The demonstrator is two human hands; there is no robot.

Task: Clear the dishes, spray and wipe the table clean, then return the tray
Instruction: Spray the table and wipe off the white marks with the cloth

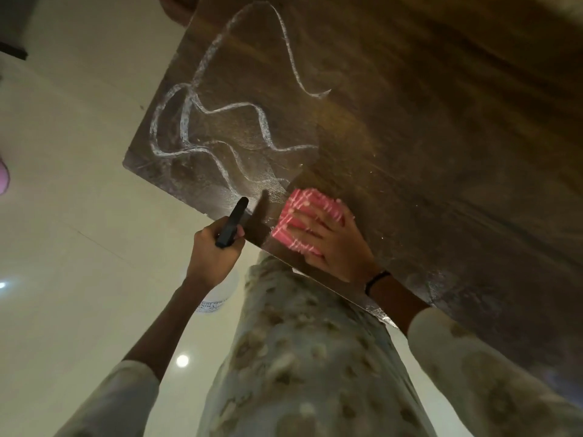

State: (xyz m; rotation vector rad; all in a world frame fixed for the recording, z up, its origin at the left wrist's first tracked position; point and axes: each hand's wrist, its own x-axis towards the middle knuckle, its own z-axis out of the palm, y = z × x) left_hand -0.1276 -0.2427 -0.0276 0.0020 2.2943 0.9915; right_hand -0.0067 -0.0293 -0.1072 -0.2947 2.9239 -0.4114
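Note:
My right hand (334, 247) lies flat on a folded pink checked cloth (307, 205) near the front edge of the dark wooden table (410, 121). White wavy streaks of foam (202, 152) cover the table's left corner, beyond the cloth. My left hand (211, 250) grips a spray bottle: its black nozzle head (232, 222) sticks up over the table's edge, and its clear body (217, 294) hangs below my wrist, off the table.
A pale glossy tiled floor (79, 247) lies to the left of the table and reflects ceiling lights. My patterned clothing (299, 357) presses against the table's front edge. A pink object (3, 178) shows at the far left edge.

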